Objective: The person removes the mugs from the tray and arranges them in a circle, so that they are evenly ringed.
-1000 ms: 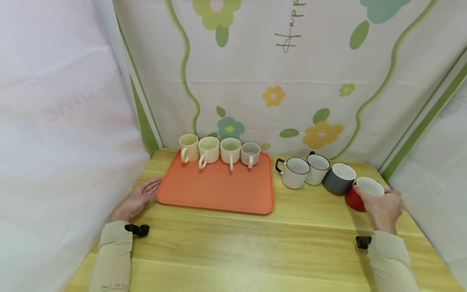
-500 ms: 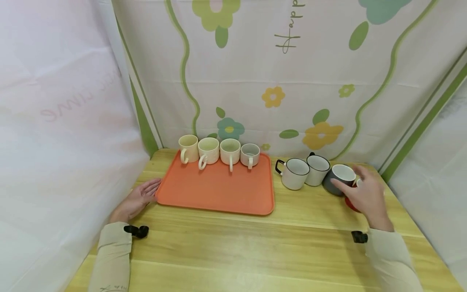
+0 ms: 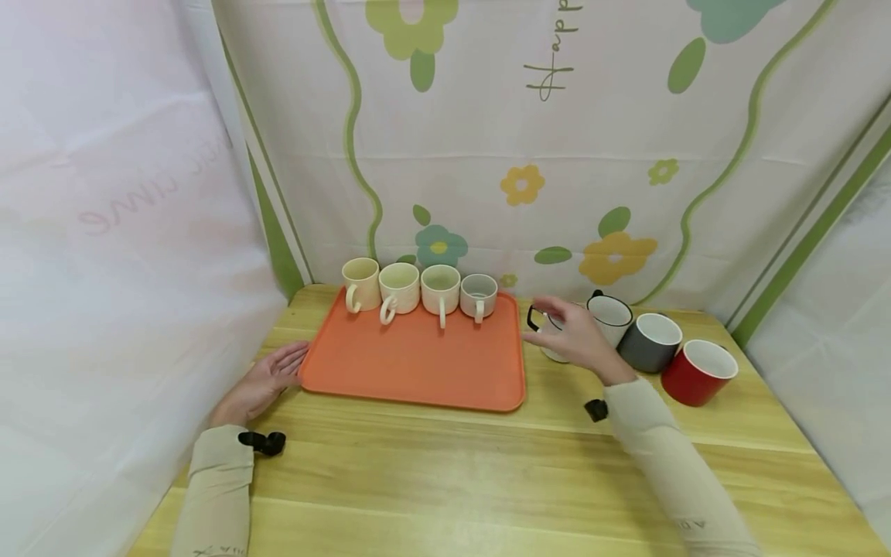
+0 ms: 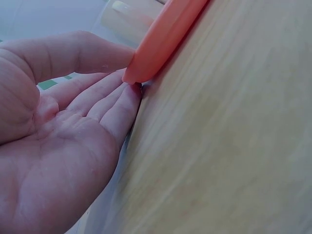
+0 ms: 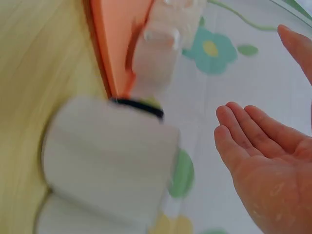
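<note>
My left hand [image 3: 263,381] lies at the left edge of the orange tray [image 3: 418,371], its fingers straight. The left wrist view shows the thumb and fingertips right at the tray's rim [image 4: 151,53]. My right hand [image 3: 574,336] is over a white mug [image 3: 555,355] with a black handle [image 3: 533,318], partly hiding it. Its fingers are spread from the thumb with nothing between them. In the right wrist view, that white enamel-style mug [image 5: 107,156] lies beside the hand [image 5: 268,170]. On the tray's back edge stand a cream mug [image 3: 361,286] and several pale mugs [image 3: 440,292].
Right of the white mug stand another black-rimmed mug [image 3: 609,316], a dark grey mug [image 3: 647,352] and a red mug [image 3: 696,379], close together on the wooden table [image 3: 431,472]. A flowered cloth [image 3: 445,155] hangs behind; further cloth [image 3: 118,271] closes the left side.
My right hand has let go of the red mug and moved left, past the grey mug, to the black-handled white mug. The left hand and the tray stay put.
</note>
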`<state>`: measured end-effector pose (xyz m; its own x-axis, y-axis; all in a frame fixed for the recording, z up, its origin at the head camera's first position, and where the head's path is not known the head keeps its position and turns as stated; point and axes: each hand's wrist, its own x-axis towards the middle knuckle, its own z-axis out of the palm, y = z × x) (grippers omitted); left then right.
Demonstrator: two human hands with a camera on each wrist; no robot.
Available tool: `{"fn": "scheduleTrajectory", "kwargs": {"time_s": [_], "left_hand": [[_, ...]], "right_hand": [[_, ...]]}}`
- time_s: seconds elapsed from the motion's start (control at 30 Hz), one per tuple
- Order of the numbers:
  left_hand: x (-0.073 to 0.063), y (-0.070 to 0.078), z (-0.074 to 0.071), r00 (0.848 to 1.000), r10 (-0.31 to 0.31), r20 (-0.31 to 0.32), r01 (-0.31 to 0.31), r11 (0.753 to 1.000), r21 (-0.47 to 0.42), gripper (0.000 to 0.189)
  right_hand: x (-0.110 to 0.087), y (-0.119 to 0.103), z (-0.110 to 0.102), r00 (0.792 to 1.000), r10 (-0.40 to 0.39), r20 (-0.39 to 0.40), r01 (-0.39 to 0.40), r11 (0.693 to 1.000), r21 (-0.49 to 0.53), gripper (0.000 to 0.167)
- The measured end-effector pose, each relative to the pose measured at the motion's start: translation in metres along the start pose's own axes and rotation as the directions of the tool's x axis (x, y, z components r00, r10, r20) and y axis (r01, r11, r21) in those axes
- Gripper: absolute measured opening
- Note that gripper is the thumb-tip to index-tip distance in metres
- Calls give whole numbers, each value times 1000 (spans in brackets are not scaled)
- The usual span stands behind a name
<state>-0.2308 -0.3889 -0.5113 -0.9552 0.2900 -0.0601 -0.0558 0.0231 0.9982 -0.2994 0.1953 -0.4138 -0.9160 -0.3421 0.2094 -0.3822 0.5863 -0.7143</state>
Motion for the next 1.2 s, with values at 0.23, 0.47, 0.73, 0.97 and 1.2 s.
{"fn": "scheduleTrajectory", "kwargs": {"time_s": [0.23,0.47,0.73,0.97,1.2], "left_hand": [[0,0,1,1000,1,2,-1,1000,2,85],[-2,-1,-1,1000,-3,-2,3,1000,0,87],[0,-1,0,1000,13,9,-13,1000,0,85],[4,-1,0,1000,9,12,-9,1000,-7,84],[2,-2,0,1000,18,10,-18,1000,-7,85]], "right_hand": [[45,4,42,987,133,93,-145,980,134,68],[72,11,74,960,270,79,-279,946,162,56],[85,15,98,923,380,55,-374,857,356,47],[89,21,112,898,440,-31,-396,836,381,47],[97,16,126,892,436,-119,-342,824,451,49]]}}
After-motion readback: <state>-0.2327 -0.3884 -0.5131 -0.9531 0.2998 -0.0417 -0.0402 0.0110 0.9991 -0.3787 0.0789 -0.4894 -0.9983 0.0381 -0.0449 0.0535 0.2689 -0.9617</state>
